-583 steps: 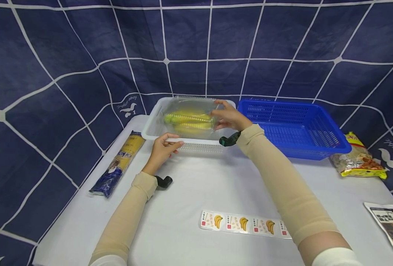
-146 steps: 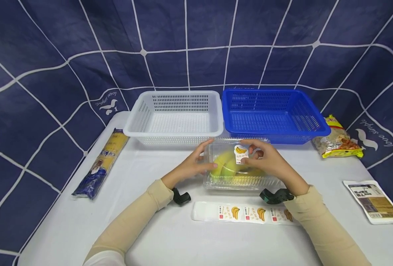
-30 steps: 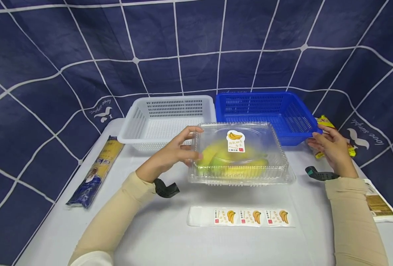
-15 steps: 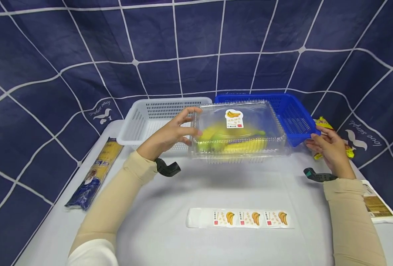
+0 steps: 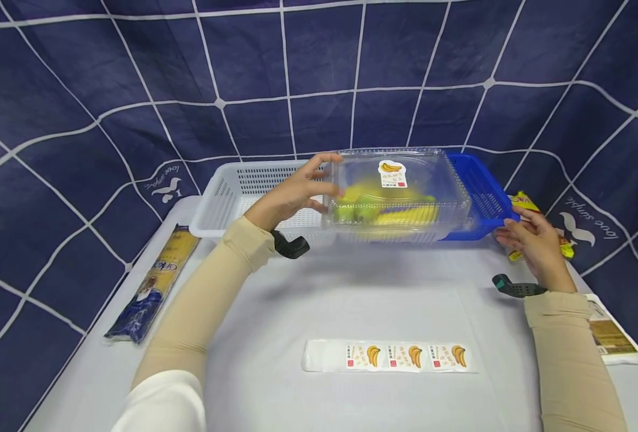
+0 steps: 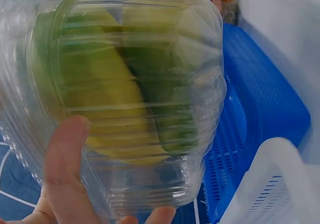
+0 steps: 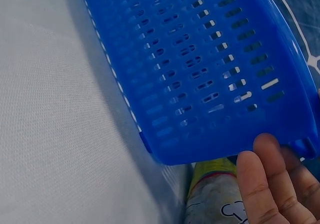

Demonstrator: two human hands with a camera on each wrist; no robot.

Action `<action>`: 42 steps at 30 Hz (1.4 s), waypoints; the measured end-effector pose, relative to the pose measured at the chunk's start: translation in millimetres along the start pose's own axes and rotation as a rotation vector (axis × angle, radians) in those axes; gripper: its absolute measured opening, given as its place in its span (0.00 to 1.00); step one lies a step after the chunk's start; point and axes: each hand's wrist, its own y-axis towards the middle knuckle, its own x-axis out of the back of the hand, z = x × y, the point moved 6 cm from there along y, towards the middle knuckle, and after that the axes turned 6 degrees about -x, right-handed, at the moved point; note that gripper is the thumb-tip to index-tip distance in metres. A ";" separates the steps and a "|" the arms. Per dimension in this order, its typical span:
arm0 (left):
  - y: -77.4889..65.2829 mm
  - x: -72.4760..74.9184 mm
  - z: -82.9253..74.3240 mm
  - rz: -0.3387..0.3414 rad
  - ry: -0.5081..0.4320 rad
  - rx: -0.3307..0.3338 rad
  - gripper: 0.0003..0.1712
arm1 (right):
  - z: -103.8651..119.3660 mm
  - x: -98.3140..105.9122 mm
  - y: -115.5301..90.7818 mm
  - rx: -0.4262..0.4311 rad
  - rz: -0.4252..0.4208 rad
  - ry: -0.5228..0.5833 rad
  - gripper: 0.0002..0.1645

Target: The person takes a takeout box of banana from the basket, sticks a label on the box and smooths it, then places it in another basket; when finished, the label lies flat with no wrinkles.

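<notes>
My left hand (image 5: 294, 195) grips the left end of a clear plastic clamshell box (image 5: 454, 204), thumb at the near side. Yellow-green bananas (image 6: 107, 78) show through its wall in the left wrist view. A white sticker (image 5: 392, 174) with a banana picture is on the lid. The box is held above the table, in front of and partly over the blue basket (image 5: 483, 195), hiding much of it. At that basket's near right corner, my right hand (image 5: 537, 243) holds the rim; its fingertips (image 7: 252, 169) lie against the corner in the right wrist view.
The white basket (image 5: 218, 233) stands left of the blue one. A pasta packet (image 5: 153, 282) lies at the left, a strip of banana stickers (image 5: 391, 356) in front. Rightward are a yellow-edged food bag (image 5: 529, 204) and a flat white-and-brown packet (image 5: 613, 333).
The left hand has raised the box and carried it away from me, then slightly right, over the blue basket. The right hand stays at the basket's corner. Earlier, both hands were at the box.
</notes>
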 end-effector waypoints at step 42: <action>117.1 -34.6 31.8 -0.070 -0.004 0.081 0.42 | -1.7 0.3 -1.1 0.002 -0.013 -0.024 0.17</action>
